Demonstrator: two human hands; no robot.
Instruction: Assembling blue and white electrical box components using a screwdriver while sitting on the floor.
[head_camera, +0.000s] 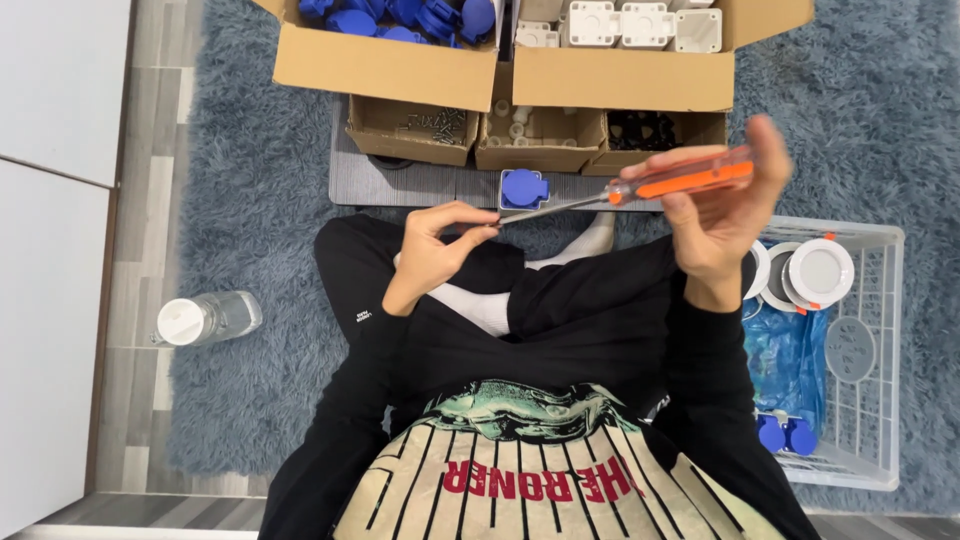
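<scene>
My right hand (722, 215) grips a screwdriver with a clear orange handle (685, 178), its metal shaft running left toward my left hand. My left hand (435, 250) has its fingertips pinched at the shaft's tip, possibly on a small part too small to make out. Just beyond the tip, a blue round-faced socket piece (523, 188) rests on a grey board (400, 185). I sit cross-legged in black clothes on a blue-grey shag rug (250, 200).
Two large cardboard boxes at the top hold blue parts (400, 15) and white parts (620, 22). Three small boxes (540, 135) hold screws and small pieces. At the right stands a white wire basket (880, 350) with finished pieces. A plastic bottle (205, 318) lies at the left.
</scene>
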